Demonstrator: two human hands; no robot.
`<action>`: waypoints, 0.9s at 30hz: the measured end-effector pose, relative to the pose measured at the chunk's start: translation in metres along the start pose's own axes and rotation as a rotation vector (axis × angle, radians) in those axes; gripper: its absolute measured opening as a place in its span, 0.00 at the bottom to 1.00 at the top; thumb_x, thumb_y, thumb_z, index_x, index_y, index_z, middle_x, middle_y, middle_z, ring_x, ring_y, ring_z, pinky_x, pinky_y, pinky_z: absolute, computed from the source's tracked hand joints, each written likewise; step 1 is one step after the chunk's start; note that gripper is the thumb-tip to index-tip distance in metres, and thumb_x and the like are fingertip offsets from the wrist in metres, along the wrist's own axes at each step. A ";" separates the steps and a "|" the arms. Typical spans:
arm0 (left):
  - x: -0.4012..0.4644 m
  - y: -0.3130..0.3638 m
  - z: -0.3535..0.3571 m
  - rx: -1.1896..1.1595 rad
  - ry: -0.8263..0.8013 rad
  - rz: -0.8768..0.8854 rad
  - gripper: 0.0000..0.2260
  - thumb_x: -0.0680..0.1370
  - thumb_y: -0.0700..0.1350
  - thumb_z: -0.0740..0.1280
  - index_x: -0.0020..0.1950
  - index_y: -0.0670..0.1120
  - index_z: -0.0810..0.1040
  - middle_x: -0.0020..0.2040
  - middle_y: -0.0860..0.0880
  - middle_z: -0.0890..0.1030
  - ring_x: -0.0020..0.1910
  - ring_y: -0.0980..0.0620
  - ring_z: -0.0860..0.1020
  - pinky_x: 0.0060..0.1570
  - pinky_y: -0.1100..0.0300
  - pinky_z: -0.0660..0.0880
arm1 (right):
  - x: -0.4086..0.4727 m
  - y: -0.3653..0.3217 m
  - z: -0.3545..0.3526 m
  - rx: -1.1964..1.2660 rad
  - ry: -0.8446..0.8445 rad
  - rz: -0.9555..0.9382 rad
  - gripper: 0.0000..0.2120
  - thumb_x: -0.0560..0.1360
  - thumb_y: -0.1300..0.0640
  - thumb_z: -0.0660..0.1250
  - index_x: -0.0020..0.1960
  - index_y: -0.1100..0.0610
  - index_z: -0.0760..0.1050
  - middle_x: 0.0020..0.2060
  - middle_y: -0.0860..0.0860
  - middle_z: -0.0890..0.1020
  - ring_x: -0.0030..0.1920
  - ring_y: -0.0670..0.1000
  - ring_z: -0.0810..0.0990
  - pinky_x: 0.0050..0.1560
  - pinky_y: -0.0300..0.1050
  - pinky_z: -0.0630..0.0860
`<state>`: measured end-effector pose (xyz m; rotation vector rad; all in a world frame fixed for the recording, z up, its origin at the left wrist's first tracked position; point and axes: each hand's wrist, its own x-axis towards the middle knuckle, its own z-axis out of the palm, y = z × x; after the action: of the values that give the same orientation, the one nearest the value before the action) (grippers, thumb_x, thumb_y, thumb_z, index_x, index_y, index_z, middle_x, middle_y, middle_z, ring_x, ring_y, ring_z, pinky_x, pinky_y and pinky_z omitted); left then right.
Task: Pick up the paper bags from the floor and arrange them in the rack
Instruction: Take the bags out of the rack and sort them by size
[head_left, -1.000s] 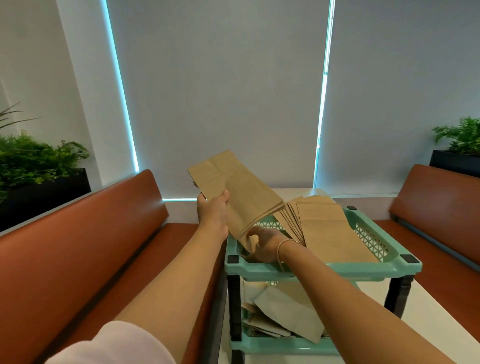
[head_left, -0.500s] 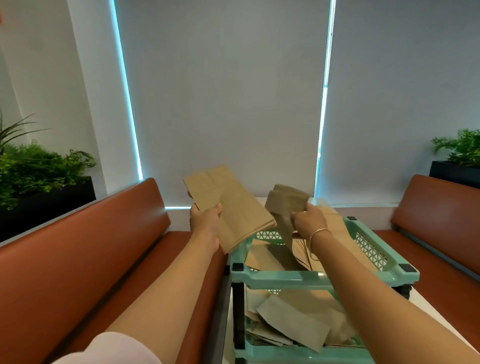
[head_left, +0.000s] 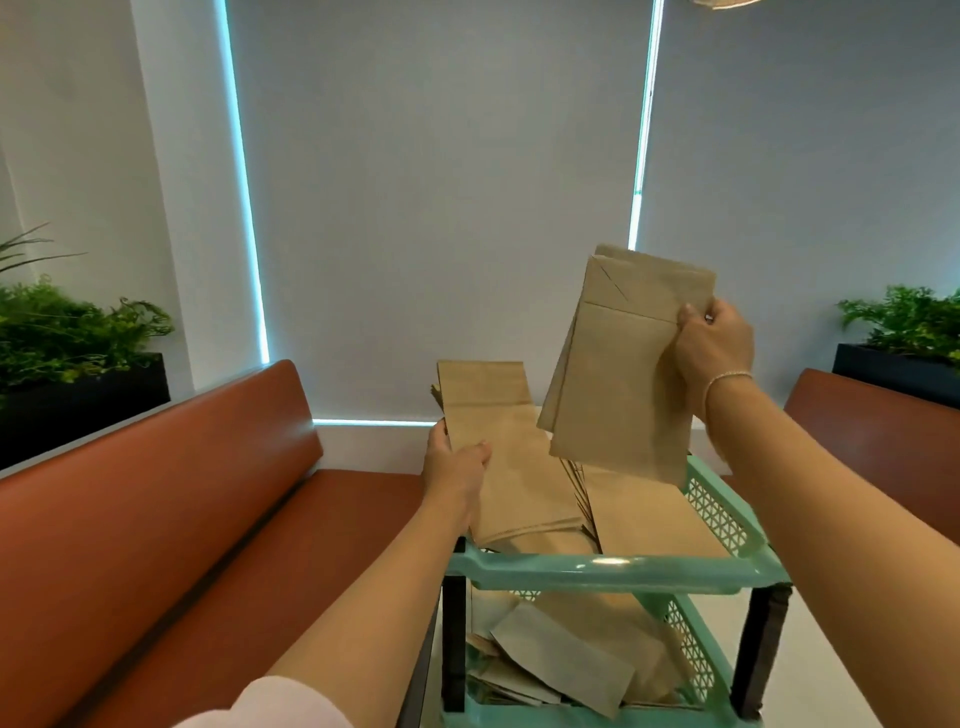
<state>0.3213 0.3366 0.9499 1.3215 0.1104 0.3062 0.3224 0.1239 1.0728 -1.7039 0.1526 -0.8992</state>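
A mint-green plastic rack (head_left: 613, 569) with black legs stands in front of me. My left hand (head_left: 457, 465) grips a stack of flat brown paper bags (head_left: 506, 457) by its left edge; the stack's lower end rests in the top tray. My right hand (head_left: 714, 343) holds a second bunch of brown bags (head_left: 623, 374) upright above the tray's right side, thumb on the front. More bags (head_left: 649, 514) lie flat in the top tray. Loose, crumpled bags (head_left: 561, 660) fill the lower tray.
A brown padded bench (head_left: 156, 519) runs along the left, close to the rack. Another bench (head_left: 878, 441) is at the right. Dark planters with green plants (head_left: 78, 343) (head_left: 904, 322) sit behind both benches. Grey window blinds fill the wall ahead.
My right hand has lifted a bunch of bags out of the top tray, up and to the right. The left hand's stack has lowered and turned more upright into the tray.
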 end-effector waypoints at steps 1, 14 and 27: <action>0.000 -0.001 0.000 -0.001 -0.021 -0.008 0.16 0.76 0.36 0.66 0.62 0.48 0.70 0.52 0.48 0.79 0.51 0.46 0.79 0.52 0.47 0.78 | 0.002 0.003 0.001 0.027 -0.031 0.038 0.14 0.78 0.57 0.58 0.58 0.64 0.75 0.49 0.58 0.79 0.50 0.54 0.75 0.54 0.48 0.73; -0.003 -0.005 -0.003 0.088 -0.178 0.028 0.11 0.79 0.47 0.64 0.62 0.50 0.75 0.54 0.48 0.82 0.52 0.49 0.81 0.54 0.47 0.78 | -0.055 0.082 0.082 -0.169 -0.193 0.287 0.17 0.77 0.50 0.60 0.55 0.60 0.79 0.54 0.58 0.81 0.56 0.60 0.77 0.60 0.51 0.72; -0.004 -0.005 -0.001 0.248 -0.216 0.062 0.22 0.82 0.57 0.49 0.72 0.49 0.66 0.67 0.53 0.71 0.67 0.50 0.69 0.69 0.51 0.65 | -0.067 0.090 0.099 -0.356 -0.343 0.224 0.18 0.79 0.47 0.57 0.60 0.58 0.76 0.58 0.56 0.79 0.60 0.59 0.74 0.60 0.48 0.68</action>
<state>0.3177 0.3349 0.9441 1.5984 -0.0779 0.2047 0.3692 0.2047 0.9557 -2.0959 0.2794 -0.4199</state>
